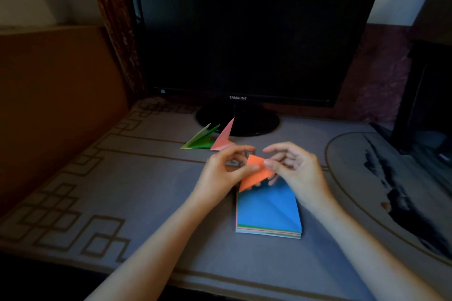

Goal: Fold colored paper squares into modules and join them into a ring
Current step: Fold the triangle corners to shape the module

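A folded orange paper (pixel 256 173) is held above the table between both hands. My left hand (pixel 221 176) pinches its left edge with thumb and fingers. My right hand (pixel 296 168) pinches its right side. Under it lies a stack of colored paper squares (pixel 267 212) with a blue sheet on top. Two folded modules lie farther back: a green one (pixel 200 140) and a pink one (pixel 223 138), touching each other.
A dark monitor (pixel 244 32) stands at the back, its round base (pixel 254 122) just behind the modules. The grey patterned table cover (pixel 122 190) spreads to the left and front. A dark object (pixel 425 105) stands at the right edge.
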Action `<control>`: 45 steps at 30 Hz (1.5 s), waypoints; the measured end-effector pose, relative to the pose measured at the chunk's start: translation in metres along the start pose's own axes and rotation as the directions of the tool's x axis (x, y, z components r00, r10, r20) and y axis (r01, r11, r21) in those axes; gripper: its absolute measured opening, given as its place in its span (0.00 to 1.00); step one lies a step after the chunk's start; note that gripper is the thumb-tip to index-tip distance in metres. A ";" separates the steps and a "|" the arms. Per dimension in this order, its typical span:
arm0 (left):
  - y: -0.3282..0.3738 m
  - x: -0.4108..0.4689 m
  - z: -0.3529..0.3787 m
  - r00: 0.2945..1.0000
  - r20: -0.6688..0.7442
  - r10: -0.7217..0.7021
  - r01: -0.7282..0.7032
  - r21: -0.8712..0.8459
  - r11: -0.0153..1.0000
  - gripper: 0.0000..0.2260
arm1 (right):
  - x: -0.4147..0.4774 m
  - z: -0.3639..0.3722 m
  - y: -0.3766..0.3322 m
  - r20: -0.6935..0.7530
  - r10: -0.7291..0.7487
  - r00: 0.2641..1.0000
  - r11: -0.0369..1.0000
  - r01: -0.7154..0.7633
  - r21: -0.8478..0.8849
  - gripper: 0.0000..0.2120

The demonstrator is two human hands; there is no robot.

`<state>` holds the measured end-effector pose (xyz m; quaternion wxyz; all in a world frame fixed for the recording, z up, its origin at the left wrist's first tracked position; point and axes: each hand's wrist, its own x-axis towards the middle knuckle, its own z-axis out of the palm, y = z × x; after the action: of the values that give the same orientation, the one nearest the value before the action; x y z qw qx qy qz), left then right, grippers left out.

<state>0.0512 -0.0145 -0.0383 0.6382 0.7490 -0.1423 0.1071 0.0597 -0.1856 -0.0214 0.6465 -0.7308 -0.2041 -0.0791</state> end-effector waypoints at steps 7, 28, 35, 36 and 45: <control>0.003 0.001 -0.003 0.996 -0.008 -0.094 0.091 -0.173 0.981 0.17 | 0.001 -0.011 0.003 0.043 0.091 0.995 0.996 -0.092 0.017 0.09; -0.011 0.003 -0.015 0.980 -0.177 -0.093 0.070 -0.129 0.989 0.10 | 0.066 0.003 0.022 -0.037 0.283 0.958 0.943 -0.285 -0.169 0.11; -0.013 0.004 -0.012 0.982 -0.137 -0.130 0.121 -0.073 0.990 0.09 | 0.087 0.026 0.050 -0.089 0.219 0.972 0.827 -0.233 -0.512 0.06; -0.013 0.004 -0.012 0.982 -0.133 -0.131 0.124 -0.061 0.990 0.08 | 0.088 0.028 0.050 -0.108 0.199 0.974 0.773 -0.224 -0.594 0.05; -0.014 0.003 -0.011 0.984 -0.124 -0.127 0.130 0.015 0.991 0.05 | 0.086 0.041 0.052 -0.161 0.047 0.986 0.486 -0.163 -0.859 0.08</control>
<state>0.0593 -0.0014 -0.0485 0.6428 0.7558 -0.0527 0.1133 0.1524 -0.1323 -0.0426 0.2048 -0.9618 -0.0538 -0.1733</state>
